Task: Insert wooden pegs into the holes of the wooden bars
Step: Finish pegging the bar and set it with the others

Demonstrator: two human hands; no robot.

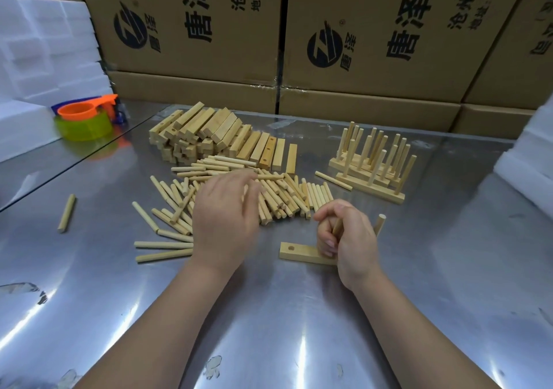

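bright overhead glare streaks the steel table [269, 329]; edges bend, slightly soft.

A pale wooden bar [299, 254] lay flat on the table [269, 314], with one hole open near its left end. An upright peg [379, 224] rose at its right end. The right hand [350, 239] gripped a second peg [337, 227] above the bar. Loose pegs [278, 194] lay heaped behind it, in front of stacked bars [221, 137]. Pegged bars [374, 164] stood to the right.
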